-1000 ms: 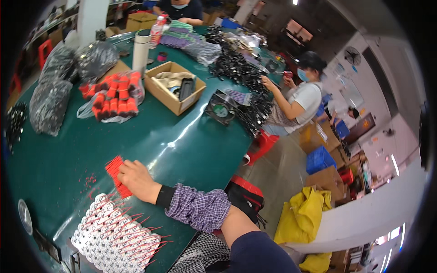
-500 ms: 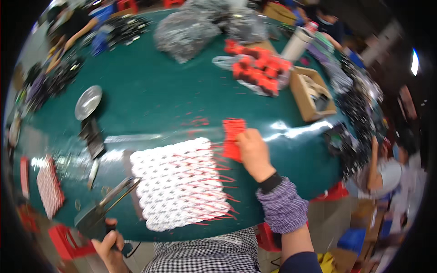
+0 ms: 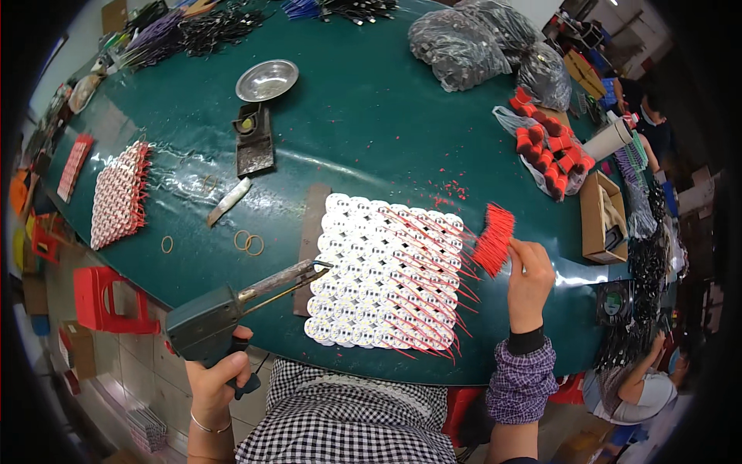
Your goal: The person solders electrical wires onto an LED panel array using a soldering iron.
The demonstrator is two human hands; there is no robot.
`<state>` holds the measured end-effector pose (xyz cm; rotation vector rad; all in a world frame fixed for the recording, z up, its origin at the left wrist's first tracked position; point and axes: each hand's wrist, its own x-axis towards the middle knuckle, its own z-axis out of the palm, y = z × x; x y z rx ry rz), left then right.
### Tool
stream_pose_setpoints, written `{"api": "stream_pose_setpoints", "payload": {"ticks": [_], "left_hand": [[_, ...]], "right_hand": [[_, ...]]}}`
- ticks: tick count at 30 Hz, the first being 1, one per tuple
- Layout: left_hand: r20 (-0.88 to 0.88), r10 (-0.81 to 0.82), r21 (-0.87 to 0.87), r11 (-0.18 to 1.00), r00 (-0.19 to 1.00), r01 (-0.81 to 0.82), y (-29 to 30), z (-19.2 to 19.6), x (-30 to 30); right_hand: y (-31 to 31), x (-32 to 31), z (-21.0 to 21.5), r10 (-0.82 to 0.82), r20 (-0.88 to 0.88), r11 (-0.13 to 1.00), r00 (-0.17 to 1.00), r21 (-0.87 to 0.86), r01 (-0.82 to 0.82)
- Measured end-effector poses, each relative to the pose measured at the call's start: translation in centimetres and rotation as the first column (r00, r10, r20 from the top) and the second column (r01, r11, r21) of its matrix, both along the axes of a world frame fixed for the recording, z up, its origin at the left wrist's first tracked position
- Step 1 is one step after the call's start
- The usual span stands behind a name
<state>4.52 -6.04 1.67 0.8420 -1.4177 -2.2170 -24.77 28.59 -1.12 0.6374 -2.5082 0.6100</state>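
My left hand (image 3: 220, 379) is closed around the handle of a dark green soldering gun (image 3: 205, 317). Its metal tip reaches over the left part of a panel of round white LED boards (image 3: 379, 271), and a thin feed tube runs below the barrel. Short red wires (image 3: 413, 290) stick out from the panel's right half, past its edge. To the right of the panel is a flat bundle of cut red wires (image 3: 495, 240). The fingers of my right hand (image 3: 531, 274) pinch at the bundle's right edge; how many wires they hold cannot be made out.
A brown strip (image 3: 311, 251) lies under the panel's left edge. Farther off are a metal bowl (image 3: 267, 80), a black holder (image 3: 254, 143), rubber bands (image 3: 249, 242), another wired panel (image 3: 120, 197), red bundles in plastic (image 3: 553, 147) and a cardboard box (image 3: 603, 220). Co-workers sit at right.
The view has swung, so the panel and bundle appear farther right. The soldering gun's tip has moved from the panel's left edge to over its boards. My right hand stays at the bundle.
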Motion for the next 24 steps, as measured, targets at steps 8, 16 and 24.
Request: {"api": "stream_pose_setpoints", "payload": {"ticks": [8,16,24], "left_hand": [[-0.008,-0.013,-0.061,0.998,1.0,0.012,-0.3,0.1,-2.3],[0.055,-0.089,-0.143,0.985,0.995,0.096,0.0,0.1,-6.2],[0.208,-0.121,-0.28,0.944,0.971,0.177,-0.3,-0.9,-8.4]], "right_hand": [[-10.9,1.9,3.3,0.329,0.073,0.937,0.942,-0.154,-0.315],[-15.2,1.7,0.4,0.464,0.05,0.885,0.884,-0.009,-0.465],[-14.8,1.7,-0.7,0.439,0.093,0.897,0.894,0.019,-0.442]]}}
